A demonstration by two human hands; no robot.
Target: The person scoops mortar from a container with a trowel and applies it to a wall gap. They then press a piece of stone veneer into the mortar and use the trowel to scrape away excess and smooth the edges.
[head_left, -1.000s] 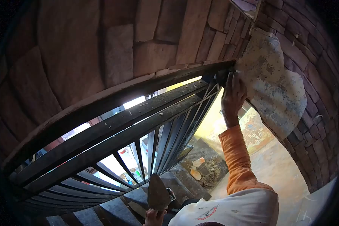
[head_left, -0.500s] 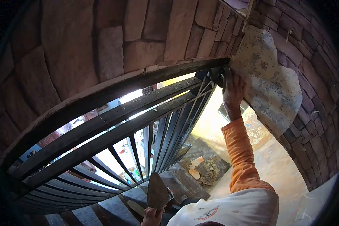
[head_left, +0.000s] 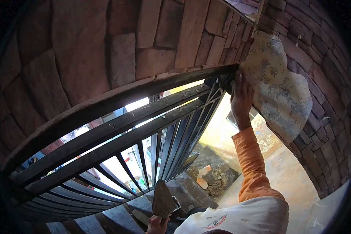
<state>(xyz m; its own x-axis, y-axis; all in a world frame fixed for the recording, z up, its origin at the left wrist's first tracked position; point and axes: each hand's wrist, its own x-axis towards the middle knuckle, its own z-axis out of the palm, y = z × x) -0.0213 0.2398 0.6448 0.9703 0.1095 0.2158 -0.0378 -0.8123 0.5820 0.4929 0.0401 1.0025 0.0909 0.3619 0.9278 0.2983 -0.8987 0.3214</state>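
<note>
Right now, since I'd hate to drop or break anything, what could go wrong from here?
The trowel might slip from the left hand and fall. Loose-looking bits on the railing could drop through its gaps if something knocks it. The right hand is raised to the corner beside the bare patch; pressure there might chip the ragged edge of the stone-patterned facing, though how firmly that holds can't be seen.

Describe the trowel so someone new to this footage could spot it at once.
Find the dark railing across the picture's left half, then go down to the bottom edge, left of the white shirt. The left hand holds the trowel there; its broad, pointed leaf shape sets it apart from the barred railing.
</note>
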